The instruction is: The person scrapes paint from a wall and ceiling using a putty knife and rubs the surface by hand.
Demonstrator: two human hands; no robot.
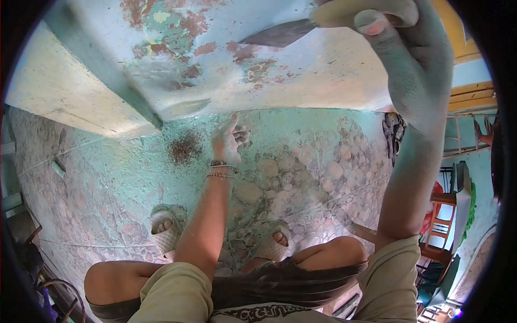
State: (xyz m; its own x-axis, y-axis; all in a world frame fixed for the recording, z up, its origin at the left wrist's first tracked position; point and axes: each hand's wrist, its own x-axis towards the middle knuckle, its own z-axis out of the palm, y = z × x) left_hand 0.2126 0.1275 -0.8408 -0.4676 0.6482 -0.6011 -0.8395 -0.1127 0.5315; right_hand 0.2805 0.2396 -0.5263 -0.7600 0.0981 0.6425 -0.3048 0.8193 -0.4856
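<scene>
- Patchy white wall (pixel 226 70) with flaking rust-red paint, beyond the grip.
- Right hand (pixel 423 59) clamped on a pointed dark metal blade (pixel 280 33), which extends left from the grip, perhaps touching the wall.
- Left hand (pixel 227 144) below-left, fingers loosely apart, beside reddish-brown crumbs (pixel 184 148).

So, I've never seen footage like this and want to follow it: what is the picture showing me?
There is no machine here, just a person's own hands. The single picture comes from a camera worn on their head, looking forward and down. The right hand holds a tool with a dark flat blade by the wall, whose paint is patchy. The left hand, with bracelets at its wrist, shows nothing held. On the stone-patterned floor lies a scatter of dark bits, and the sandals rest there too.
</scene>
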